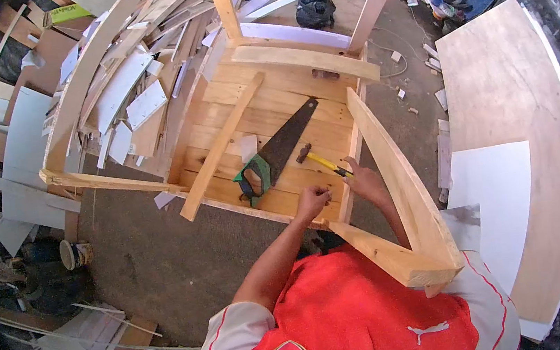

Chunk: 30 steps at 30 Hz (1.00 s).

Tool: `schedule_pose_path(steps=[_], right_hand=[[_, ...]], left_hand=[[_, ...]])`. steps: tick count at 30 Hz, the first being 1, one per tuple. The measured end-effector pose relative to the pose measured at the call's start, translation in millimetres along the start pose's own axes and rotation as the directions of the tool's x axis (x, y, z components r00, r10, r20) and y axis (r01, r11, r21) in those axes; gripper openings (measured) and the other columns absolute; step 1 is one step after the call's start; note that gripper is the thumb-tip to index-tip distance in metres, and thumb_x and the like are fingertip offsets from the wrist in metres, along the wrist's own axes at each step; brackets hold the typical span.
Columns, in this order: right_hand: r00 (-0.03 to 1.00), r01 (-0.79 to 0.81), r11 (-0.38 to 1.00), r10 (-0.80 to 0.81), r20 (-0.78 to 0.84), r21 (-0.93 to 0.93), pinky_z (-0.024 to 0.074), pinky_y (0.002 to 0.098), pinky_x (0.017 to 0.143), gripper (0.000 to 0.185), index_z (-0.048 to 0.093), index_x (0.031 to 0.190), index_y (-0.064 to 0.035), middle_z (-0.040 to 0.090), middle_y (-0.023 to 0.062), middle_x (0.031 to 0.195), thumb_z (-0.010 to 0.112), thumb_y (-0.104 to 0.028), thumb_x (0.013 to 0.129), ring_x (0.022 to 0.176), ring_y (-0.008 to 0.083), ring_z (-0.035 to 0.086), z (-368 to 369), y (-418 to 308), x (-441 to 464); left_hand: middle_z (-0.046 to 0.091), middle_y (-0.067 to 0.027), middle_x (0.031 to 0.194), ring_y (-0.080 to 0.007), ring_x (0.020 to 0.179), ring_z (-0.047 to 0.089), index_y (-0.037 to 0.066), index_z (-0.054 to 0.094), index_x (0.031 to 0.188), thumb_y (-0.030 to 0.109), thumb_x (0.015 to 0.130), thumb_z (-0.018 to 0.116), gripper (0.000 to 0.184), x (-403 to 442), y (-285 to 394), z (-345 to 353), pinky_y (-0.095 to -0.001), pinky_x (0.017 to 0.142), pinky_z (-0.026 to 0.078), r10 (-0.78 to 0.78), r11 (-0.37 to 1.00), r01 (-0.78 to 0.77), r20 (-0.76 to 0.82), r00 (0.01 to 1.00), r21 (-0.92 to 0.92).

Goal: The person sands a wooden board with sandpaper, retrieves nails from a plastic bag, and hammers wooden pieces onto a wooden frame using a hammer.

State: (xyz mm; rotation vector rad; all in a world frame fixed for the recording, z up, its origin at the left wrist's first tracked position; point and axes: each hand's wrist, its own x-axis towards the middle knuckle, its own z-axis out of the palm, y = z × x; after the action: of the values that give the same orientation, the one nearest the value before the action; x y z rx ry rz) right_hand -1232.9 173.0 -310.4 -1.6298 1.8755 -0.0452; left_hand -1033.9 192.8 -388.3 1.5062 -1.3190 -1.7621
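Observation:
My right hand [367, 184] is closed around the handle end of a hammer [324, 162] with a yellow and black handle. The hammer's head lies over the planks of a wooden frame [218, 123]. Closer to the near edge of these planks, my left hand [315, 201] is pinched, and whatever is between its fingers is too small to make out. A handsaw [286, 139] with a green and black grip rests on the planks, left of the hammer. Beside it are a small pale block [249, 148] and a loose wooden strip [224, 147] lying at a slant.
Upright legs and bars rise from the frame, one slanted bar [400, 181] standing close to my right arm. Scrap wood [136, 87] is piled at the left. Large sheets [495, 106] lie at the right. A black bag [314, 10] sits beyond the frame.

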Motion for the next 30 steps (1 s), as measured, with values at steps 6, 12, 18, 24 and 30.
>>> schedule_pose_path(steps=[6, 12, 18, 24, 30], right_hand=[[0.999, 0.042, 0.999, -0.042, 0.001, -0.031, 0.0529, 0.0543, 0.081, 0.043, 0.056, 0.132, -0.0159, 0.069, 0.0235, 0.098, 0.058, -0.036, 0.094, 0.094, 0.0449, 0.066, -5.8, -0.9, -2.0], [0.981, 0.118, 0.988, -0.132, -0.146, -0.100, 0.0538, 0.0537, 0.081, 0.037, 0.069, 0.117, -0.0154, 0.069, 0.0253, 0.099, 0.059, -0.039, 0.091, 0.091, 0.0430, 0.067, -4.2, 6.0, -11.0], [0.987, -0.031, 0.977, -0.004, -0.163, -0.213, 0.0528, 0.0527, 0.073, 0.032, 0.067, 0.105, -0.0107, 0.070, 0.0197, 0.089, 0.063, -0.040, 0.091, 0.086, 0.0408, 0.068, 0.7, 20.6, -24.4], [0.991, -0.074, 0.969, 0.044, -0.128, -0.238, 0.0518, 0.0535, 0.071, 0.030, 0.059, 0.102, -0.0073, 0.069, 0.0178, 0.090, 0.064, -0.035, 0.092, 0.087, 0.0408, 0.068, 3.1, 24.9, -37.4], [0.982, -0.042, 0.972, -0.002, -0.190, -0.230, 0.0517, 0.0535, 0.069, 0.027, 0.054, 0.100, -0.0063, 0.066, 0.0180, 0.089, 0.064, -0.031, 0.093, 0.084, 0.0413, 0.067, 13.7, 31.0, -40.0]], left_hand=[[0.069, -0.0085, 0.071, -0.0143, 0.062, 0.065, -0.002, 0.069, 0.081, 0.015, 0.087, 0.071, 0.018, -9.4, -3.3, 21.2, -0.0306, 0.057, 0.052, -0.123, 0.992, 0.123, 0.077, 0.989, 0.005], [0.067, -0.0094, 0.069, -0.0179, 0.055, 0.061, -0.001, 0.069, 0.081, 0.013, 0.081, 0.070, 0.014, -9.8, -14.8, 14.3, -0.0334, 0.055, 0.051, -0.189, 0.977, 0.163, 0.209, 0.959, 0.137], [0.068, -0.0073, 0.066, -0.0155, 0.056, 0.062, -0.001, 0.072, 0.079, 0.020, 0.082, 0.075, 0.022, 6.3, -32.9, 12.3, -0.0331, 0.054, 0.051, -0.121, 0.982, 0.082, 0.231, 0.965, 0.172], [0.068, -0.0060, 0.063, -0.0137, 0.056, 0.061, -0.001, 0.073, 0.073, 0.024, 0.083, 0.078, 0.026, 9.7, -37.4, 9.3, -0.0347, 0.055, 0.049, -0.121, 0.967, 0.043, 0.304, 0.945, 0.250], [0.070, -0.0089, 0.066, -0.0157, 0.058, 0.064, 0.000, 0.076, 0.082, 0.028, 0.081, 0.078, 0.029, 22.1, -51.9, 7.9, -0.0344, 0.059, 0.051, -0.179, 0.959, 0.083, 0.347, 0.921, 0.272]])
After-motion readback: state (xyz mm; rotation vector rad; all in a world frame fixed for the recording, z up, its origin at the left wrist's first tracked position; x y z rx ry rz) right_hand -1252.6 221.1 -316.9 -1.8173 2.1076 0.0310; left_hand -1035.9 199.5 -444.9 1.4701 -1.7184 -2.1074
